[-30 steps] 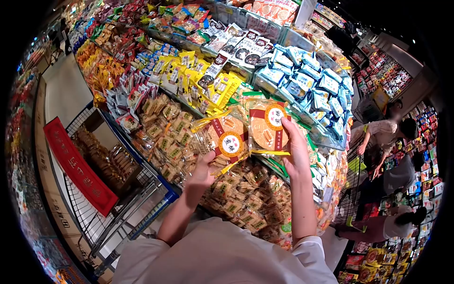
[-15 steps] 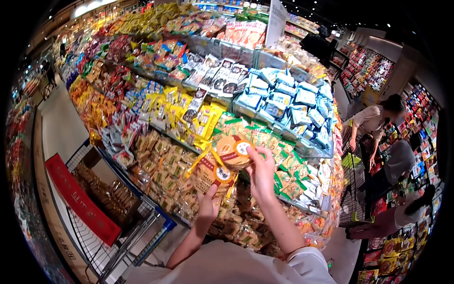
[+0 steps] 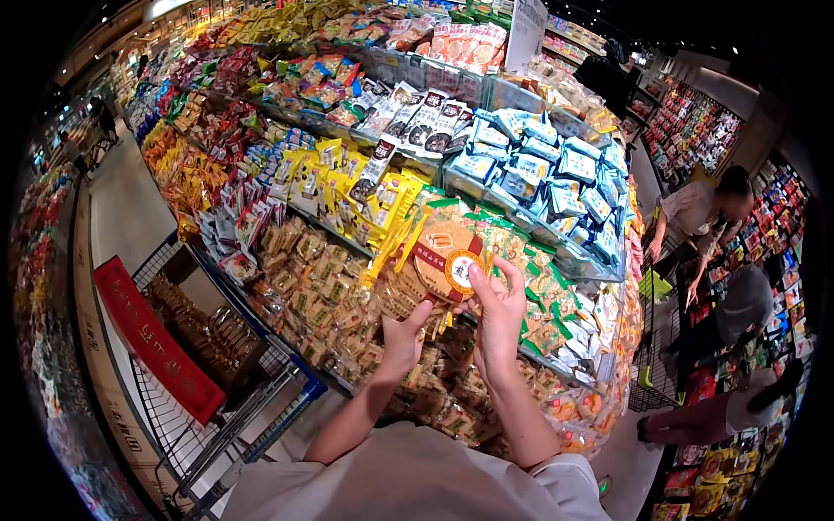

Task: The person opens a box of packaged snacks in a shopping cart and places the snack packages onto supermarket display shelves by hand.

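Note:
My right hand [image 3: 502,308] pinches the lower right edge of a clear pack of round biscuits [image 3: 445,236], with a brown band, a round white-and-orange label and a yellow strip at its left. It is tilted, its flat face turned toward me. Partly hidden behind it, a second pack of round biscuits [image 3: 398,293] is gripped by my left hand [image 3: 404,340], thumb on its lower edge. The two packs overlap. Beneath and around my hands lie small wrapped brown snacks [image 3: 304,273] and green-edged snack packets [image 3: 543,295].
At left stands a shopping cart [image 3: 143,356] with a red banner [image 3: 156,343] and a box of round packs [image 3: 204,330]. Tiered bins hold yellow packets [image 3: 347,195], black-and-white packets [image 3: 426,122] and blue packets [image 3: 539,165]. A person [image 3: 704,213] leans over a cart [image 3: 651,347] at right.
The right hand's biscuit pack has turned its face toward me and now covers more of the left hand's pack. Both hands have shifted slightly right in the view, closer together.

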A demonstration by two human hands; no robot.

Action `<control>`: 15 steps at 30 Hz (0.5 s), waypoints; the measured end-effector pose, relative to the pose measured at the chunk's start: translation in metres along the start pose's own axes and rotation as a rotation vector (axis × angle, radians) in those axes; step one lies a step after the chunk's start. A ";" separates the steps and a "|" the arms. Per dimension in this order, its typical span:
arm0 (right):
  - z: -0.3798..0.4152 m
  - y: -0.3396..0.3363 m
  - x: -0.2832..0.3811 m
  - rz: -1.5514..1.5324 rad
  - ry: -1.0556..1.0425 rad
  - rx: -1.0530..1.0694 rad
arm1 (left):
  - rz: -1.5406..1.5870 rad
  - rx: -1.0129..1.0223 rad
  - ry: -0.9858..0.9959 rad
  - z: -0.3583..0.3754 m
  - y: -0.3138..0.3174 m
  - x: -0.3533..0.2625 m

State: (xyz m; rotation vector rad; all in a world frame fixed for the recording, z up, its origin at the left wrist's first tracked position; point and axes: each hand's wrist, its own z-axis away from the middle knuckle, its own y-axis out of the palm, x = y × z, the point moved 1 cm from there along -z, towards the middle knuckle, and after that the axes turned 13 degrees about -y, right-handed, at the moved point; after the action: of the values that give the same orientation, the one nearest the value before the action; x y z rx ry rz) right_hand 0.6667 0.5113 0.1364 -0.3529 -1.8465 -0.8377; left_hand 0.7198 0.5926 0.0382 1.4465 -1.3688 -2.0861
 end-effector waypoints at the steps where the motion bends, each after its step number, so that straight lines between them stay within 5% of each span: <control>1: 0.001 0.001 -0.003 0.012 -0.035 -0.047 | 0.024 -0.002 -0.027 0.000 0.001 0.002; 6: -0.006 -0.012 -0.011 0.165 -0.108 -0.054 | 0.011 0.003 -0.012 0.003 0.011 -0.004; 8: -0.009 -0.018 -0.002 -0.020 0.064 0.018 | -0.009 0.046 -0.026 0.003 0.015 -0.005; 10: -0.013 -0.025 -0.006 -0.488 0.452 0.176 | -0.082 0.092 -0.055 0.002 0.021 -0.006; 15: -0.032 -0.047 -0.004 -0.658 0.373 0.207 | -0.552 0.280 0.045 -0.026 0.057 -0.034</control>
State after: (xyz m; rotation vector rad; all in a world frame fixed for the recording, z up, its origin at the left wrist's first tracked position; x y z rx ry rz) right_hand 0.6632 0.4565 0.1222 0.5423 -1.6764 -1.0478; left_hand 0.7416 0.5708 0.1028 2.1793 -1.4043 -2.2050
